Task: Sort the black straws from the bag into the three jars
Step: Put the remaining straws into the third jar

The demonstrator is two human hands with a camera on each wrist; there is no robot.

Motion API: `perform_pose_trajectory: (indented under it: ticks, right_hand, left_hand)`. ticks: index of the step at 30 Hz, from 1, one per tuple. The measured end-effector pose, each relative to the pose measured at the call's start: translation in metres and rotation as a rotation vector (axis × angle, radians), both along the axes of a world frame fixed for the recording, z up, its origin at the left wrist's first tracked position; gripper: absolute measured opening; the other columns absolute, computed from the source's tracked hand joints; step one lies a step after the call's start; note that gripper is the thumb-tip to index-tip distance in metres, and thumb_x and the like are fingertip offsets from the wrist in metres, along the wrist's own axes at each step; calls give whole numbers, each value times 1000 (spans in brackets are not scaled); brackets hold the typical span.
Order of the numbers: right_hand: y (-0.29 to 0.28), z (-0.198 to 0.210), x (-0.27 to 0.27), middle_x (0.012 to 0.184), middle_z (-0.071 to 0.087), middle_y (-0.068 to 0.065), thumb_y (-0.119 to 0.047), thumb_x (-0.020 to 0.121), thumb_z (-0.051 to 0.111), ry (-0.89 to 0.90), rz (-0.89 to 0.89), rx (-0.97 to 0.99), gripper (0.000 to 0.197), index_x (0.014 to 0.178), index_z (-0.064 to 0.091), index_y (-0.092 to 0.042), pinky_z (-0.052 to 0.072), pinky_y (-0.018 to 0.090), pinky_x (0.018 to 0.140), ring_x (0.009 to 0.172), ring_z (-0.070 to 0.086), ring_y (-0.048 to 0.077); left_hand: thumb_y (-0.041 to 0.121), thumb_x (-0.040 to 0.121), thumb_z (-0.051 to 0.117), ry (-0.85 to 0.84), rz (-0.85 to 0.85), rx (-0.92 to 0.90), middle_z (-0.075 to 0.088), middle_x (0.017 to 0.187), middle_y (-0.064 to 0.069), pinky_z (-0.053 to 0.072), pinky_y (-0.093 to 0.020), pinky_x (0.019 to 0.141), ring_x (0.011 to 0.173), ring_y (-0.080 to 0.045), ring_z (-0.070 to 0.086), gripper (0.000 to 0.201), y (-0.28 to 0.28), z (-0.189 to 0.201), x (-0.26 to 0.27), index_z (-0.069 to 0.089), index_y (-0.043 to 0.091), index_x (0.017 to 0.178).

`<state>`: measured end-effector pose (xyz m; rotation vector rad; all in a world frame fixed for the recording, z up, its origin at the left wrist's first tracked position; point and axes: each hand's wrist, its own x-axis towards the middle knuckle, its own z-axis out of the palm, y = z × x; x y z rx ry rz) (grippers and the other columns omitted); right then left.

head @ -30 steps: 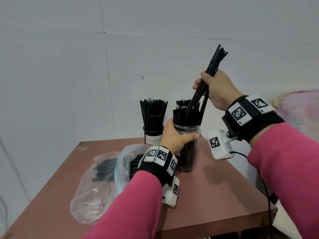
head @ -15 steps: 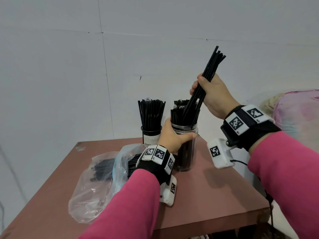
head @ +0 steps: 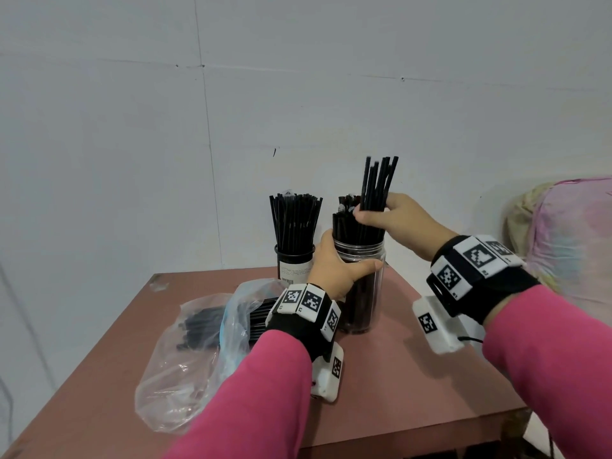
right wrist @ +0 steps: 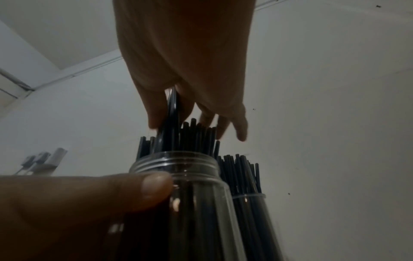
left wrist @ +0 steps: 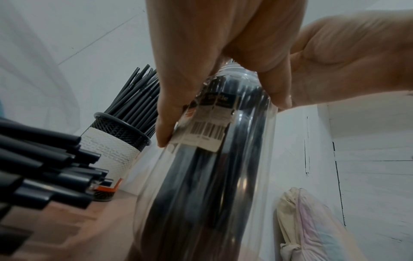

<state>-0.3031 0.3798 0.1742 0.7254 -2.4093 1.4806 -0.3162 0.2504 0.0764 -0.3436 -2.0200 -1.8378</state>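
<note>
- Where the tabletop (head: 381,385) runs nearest my body, bare reddish-brown surface lies in front of the clear jar (head: 361,293), the landmark for all that follows.
- Plastic bag (head: 185,359): lying crumpled on the table to the left of the clear jar and nearer to me, with loose black straws (head: 198,326) flat inside it.
- My left hand (head: 334,270): wrapped around the upper body of the clear jar, thumb (right wrist: 154,187) pressed just below the threaded neck, fingers (left wrist: 170,113) curled over the barcode label on the far side.
- Clear jar: upright on the table, packed with black straws whose tops stand above its rim.
- My right hand (head: 394,220): directly above the mouth of the clear jar, thumb and fingers closed on a bundle of straws (head: 377,187); the bundle stands nearly upright, its lower ends down among the straws in the jar, its upper ends well above them.
- Mesh holder (head: 294,263): behind and to the left of the clear jar, near it, upright, white-labelled, full of black straws.
- Third jar (right wrist: 250,211): seen only in the right wrist view, just behind the clear jar, holding straws.
- Pale cloth bundle (head: 569,233): to the right of the clear jar, beyond the table edge.
- White wall (head: 298,94): behind everything.
</note>
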Motion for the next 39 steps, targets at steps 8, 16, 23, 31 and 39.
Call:
perform_pose_trajectory:
  ticks: [8,16,23,31,39]
  right_hand:
    - [-6,30,9,162,-3,-8,-36,84,72,255,-16,-92,106,152,-9,-35,13,36,118,148,7,10]
    - [-17,7,25,130,55,-5,-38,105,27,129,1,582,43,128,55,-15,30,31,107,127,46,18]
    - [6,0,44,155,28,-15,-37,103,36,195,-53,110,45,147,37,-28,8,22,117,144,11,-4]
    - [5,-39,90,148,42,-12,-28,100,47,274,-91,-161,34,132,56,-26,21,23,115,140,30,1]
    - [-34,-122,119,112,63,-12,-14,92,60,-5,-3,-61,25,98,65,-38,49,38,98,106,60,7]
  left_hand:
    - [49,43,83,-1,33,-38,59,121,2,49,-40,98,110,-12,60,92,0,-1,0,47,28,125]
    - [46,50,86,-17,42,-90,66,112,1,54,-45,91,103,-16,65,84,-2,-1,-1,48,28,123]
    - [47,54,87,-95,12,-221,59,122,3,47,-40,101,113,-14,59,97,-8,15,18,39,16,132]
    - [49,83,67,-223,94,-315,18,159,-4,23,-32,113,143,-18,23,102,-50,61,91,-1,21,154]
    - [24,100,47,-524,114,-1159,59,130,3,40,-19,85,103,-13,58,29,-131,46,150,64,30,123]
